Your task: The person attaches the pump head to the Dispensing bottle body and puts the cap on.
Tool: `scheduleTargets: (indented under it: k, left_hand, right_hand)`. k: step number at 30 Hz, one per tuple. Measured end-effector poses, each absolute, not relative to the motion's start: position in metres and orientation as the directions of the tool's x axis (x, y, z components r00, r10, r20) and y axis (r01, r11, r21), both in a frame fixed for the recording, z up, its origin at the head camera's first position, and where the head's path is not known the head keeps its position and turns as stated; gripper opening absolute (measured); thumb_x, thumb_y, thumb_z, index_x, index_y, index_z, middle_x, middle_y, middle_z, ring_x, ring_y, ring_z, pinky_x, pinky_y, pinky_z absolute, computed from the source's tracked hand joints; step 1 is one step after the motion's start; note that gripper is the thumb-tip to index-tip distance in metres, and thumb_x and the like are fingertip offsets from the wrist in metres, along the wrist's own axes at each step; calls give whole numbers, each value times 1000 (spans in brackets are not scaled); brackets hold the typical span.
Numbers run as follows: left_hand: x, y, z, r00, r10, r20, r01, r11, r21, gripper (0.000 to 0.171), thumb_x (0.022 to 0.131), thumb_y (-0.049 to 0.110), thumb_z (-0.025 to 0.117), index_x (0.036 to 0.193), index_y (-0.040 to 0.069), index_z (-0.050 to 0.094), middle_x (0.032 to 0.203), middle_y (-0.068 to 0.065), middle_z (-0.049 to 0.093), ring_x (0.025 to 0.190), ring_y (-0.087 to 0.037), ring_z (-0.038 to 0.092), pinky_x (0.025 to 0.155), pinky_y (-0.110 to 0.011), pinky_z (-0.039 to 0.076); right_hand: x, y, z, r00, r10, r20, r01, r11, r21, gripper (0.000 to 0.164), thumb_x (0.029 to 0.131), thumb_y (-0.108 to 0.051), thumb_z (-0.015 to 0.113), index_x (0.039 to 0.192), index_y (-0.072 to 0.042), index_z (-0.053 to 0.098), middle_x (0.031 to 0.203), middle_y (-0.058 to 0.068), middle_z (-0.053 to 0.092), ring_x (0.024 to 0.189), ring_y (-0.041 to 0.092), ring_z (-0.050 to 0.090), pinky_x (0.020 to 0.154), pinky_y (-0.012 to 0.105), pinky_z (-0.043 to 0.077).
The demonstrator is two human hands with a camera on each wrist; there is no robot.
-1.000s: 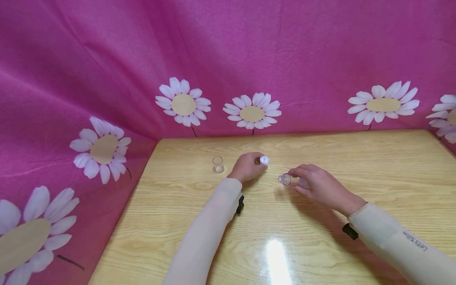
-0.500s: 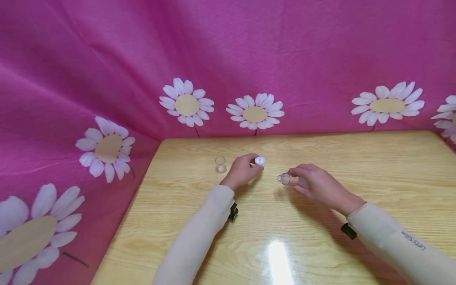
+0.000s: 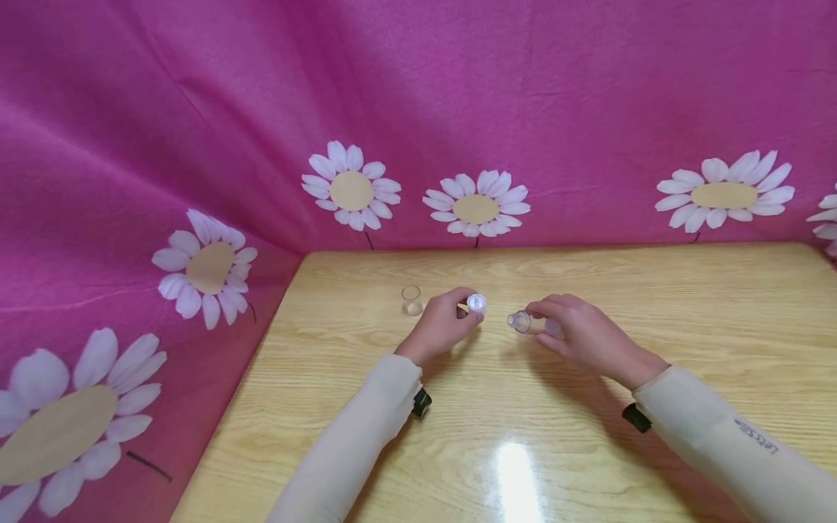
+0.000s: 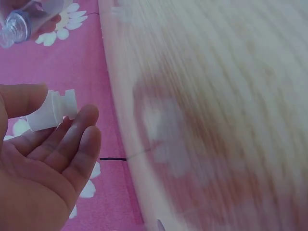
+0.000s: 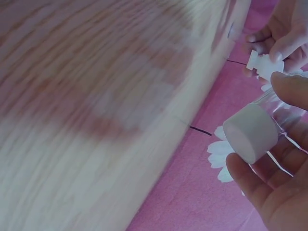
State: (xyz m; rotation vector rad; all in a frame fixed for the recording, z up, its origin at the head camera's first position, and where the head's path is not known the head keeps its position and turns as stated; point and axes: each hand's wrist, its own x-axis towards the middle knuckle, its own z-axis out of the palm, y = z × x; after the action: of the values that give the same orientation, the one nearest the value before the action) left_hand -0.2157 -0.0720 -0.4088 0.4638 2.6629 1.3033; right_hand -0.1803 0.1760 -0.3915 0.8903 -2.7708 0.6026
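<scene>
My left hand (image 3: pixel 439 324) pinches a small white plastic fitting (image 3: pixel 476 303) between thumb and fingers, above the table. The left wrist view shows this fitting (image 4: pixel 47 113) with a wide body and a narrower stepped end. A clear plastic bottle with a narrow neck (image 3: pixel 519 321) lies tilted in my right hand (image 3: pixel 588 334), its neck towards the left hand. The bottle's white base (image 5: pixel 251 134) shows in the right wrist view, with thumb and fingers round the clear body. A gap separates bottle and fitting. To the left stands a clear cup-shaped piece (image 3: pixel 411 301).
A light wooden table (image 3: pixel 366 363) lies beneath both hands. Pink cloth with white flowers (image 3: pixel 562 109) hangs along its back and left edges. A bright reflection shows on the table's front part.
My left hand has drawn a little to the left and nearer with the white fitting. The bottle in my right hand has shifted slightly left and its neck points more sideways. The view has turned slightly.
</scene>
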Motion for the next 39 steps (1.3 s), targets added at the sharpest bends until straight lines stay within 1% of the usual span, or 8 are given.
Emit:
scheduleTargets:
  k: [6, 12, 21, 25, 28, 33, 37, 39]
  left_hand:
    - [-204, -76, -407, -932, 360, 30, 245, 569, 785, 34, 96, 19, 63, 129, 10, 59, 122, -6, 66, 87, -8, 64, 72, -20, 51]
    - [-193, -81, -405, -934, 353, 56, 264, 575, 775, 34, 95, 17, 64, 128, 10, 61, 120, -6, 65, 82, -9, 59, 71, -21, 50]
    - [-189, -87, -411, -932, 357, 66, 271, 561, 782, 32, 95, 18, 65, 126, 11, 62, 118, -5, 66, 75, -8, 56, 65, -20, 47]
    - [-189, -87, -413, -931, 360, 65, 270, 554, 787, 32, 95, 17, 64, 127, 11, 62, 119, -6, 66, 75, -8, 57, 66, -20, 47]
    - [-189, -87, -415, -930, 360, 69, 274, 558, 783, 32, 95, 18, 64, 127, 11, 62, 118, -6, 66, 79, -9, 58, 70, -21, 49]
    - [-188, -86, -415, -928, 362, 91, 299, 574, 762, 33, 95, 17, 64, 127, 10, 62, 114, -7, 67, 91, -15, 61, 81, -25, 52]
    - [-188, -84, -414, -937, 333, 108, 290, 569, 769, 40, 94, 14, 66, 132, 6, 58, 115, -11, 66, 100, -19, 62, 89, -31, 54]
    - [-188, -83, -414, -946, 301, 121, 276, 554, 786, 41, 93, 12, 67, 131, 2, 56, 116, -13, 65, 102, -20, 62, 91, -33, 54]
  right_hand:
    - [-182, 175, -389, -801, -520, 296, -596, 734, -325, 38, 85, -13, 77, 120, -1, 67, 113, 14, 71, 102, 31, 66, 87, 49, 56]
    - [-183, 173, -386, -795, -522, 310, -604, 731, -317, 39, 84, -14, 78, 119, -1, 67, 111, 13, 71, 101, 30, 67, 87, 48, 56]
    - [-183, 169, -386, -780, -541, 314, -624, 706, -335, 36, 85, -12, 76, 119, -1, 67, 111, 15, 71, 102, 32, 66, 88, 49, 55]
    - [-184, 168, -387, -783, -542, 305, -621, 709, -334, 38, 85, -13, 76, 120, -2, 67, 113, 15, 71, 104, 32, 66, 89, 49, 55]
    - [-185, 168, -388, -784, -543, 301, -620, 712, -331, 39, 85, -15, 77, 121, -3, 67, 115, 15, 71, 105, 32, 66, 90, 49, 55]
    - [-185, 168, -388, -780, -544, 308, -624, 709, -328, 38, 85, -16, 77, 120, -3, 68, 115, 16, 71, 105, 32, 66, 90, 50, 56]
    - [-185, 169, -388, -782, -543, 307, -622, 712, -325, 38, 85, -15, 77, 120, -4, 68, 114, 16, 71, 106, 33, 67, 90, 50, 56]
    - [-186, 170, -387, -784, -541, 305, -619, 715, -324, 38, 86, -16, 77, 121, -5, 68, 114, 16, 71, 106, 33, 67, 91, 50, 55]
